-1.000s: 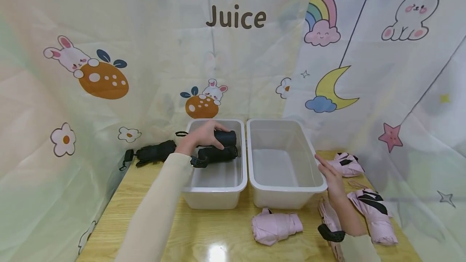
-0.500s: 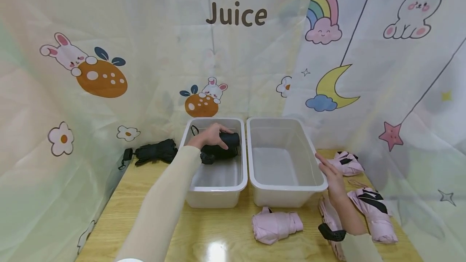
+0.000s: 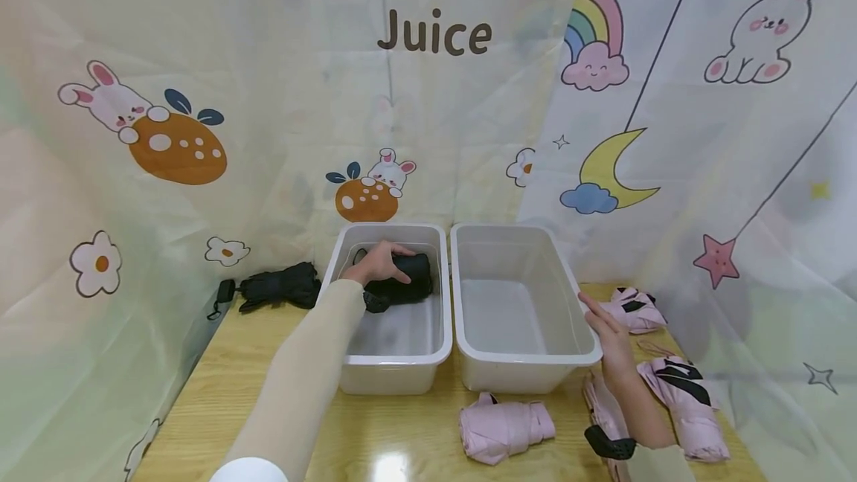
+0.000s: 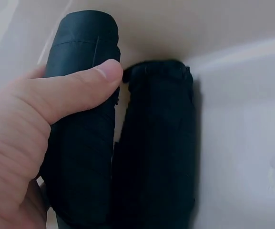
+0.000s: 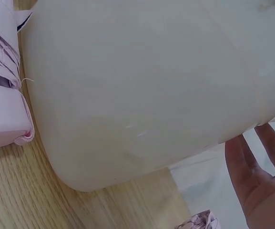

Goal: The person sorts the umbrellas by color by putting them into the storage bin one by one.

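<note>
My left hand (image 3: 376, 262) reaches into the left white bin (image 3: 395, 359) and grips a folded black umbrella (image 3: 415, 266). In the left wrist view my thumb (image 4: 75, 86) wraps over this umbrella (image 4: 80, 157), which lies right beside a second black umbrella (image 4: 158, 143) against the bin's far wall. My right hand (image 3: 605, 333) stays open, its straight fingers along the outer right side of the right white bin (image 3: 529, 355), which has nothing in it. The right wrist view shows that bin's wall (image 5: 142, 86) and my open palm (image 5: 263, 181).
A third black umbrella (image 3: 277, 287) lies on the wooden table left of the bins. Folded pink umbrellas lie in front of the right bin (image 3: 505, 428), at the right (image 3: 683, 396) and at the back right (image 3: 632, 309). Cartoon-printed curtains close in the table.
My left hand has lowered the black umbrella deeper into the left bin, down beside the other black one. The right hand has hardly moved.
</note>
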A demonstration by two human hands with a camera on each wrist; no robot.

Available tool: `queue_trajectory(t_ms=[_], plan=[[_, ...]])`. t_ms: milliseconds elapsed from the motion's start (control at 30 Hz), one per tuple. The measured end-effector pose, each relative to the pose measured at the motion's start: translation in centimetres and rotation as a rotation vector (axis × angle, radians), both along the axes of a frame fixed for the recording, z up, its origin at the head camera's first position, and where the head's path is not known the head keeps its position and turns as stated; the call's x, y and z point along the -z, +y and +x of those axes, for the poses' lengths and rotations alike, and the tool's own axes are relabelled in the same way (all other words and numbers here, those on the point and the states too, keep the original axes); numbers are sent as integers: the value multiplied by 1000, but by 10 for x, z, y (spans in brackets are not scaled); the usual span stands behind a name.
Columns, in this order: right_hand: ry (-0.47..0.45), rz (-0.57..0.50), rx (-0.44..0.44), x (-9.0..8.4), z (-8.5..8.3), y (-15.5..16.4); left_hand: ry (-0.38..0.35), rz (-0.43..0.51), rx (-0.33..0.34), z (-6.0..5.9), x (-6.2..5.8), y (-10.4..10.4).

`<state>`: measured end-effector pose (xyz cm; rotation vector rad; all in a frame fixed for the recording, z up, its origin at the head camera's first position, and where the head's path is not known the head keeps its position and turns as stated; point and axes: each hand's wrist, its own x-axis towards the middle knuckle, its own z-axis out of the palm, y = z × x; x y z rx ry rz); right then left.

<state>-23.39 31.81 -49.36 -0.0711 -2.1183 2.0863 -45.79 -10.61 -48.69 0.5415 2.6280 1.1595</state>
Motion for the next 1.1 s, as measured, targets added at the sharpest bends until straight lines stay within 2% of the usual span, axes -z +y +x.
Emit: queue_trajectory(t_ms=[100,233,467,633,800,900,1000,1100], plan=[[10,0,-4,0,1,-1,-21,36,-18,1,5,-5],[19,-16,-9,0,2,-2,-19,37,-10,1,10,-8],[34,-58,-33,0,7,-3,-11,-69,-1,5,13,-4],[44,-59,-40,-2,4,-4,11,-121,18,5,7,-4],[45,-70,-43,-4,-3,-5,66,-138,-5,4,-5,-8],[48,-66,-39,-5,-4,-5,75,-104,18,5,-16,-11],[50,-69,-39,-3,-3,-4,51,-88,102,8,-35,-14],[40,-76,-36,-2,0,-2,77,-89,184,12,-65,-19]])
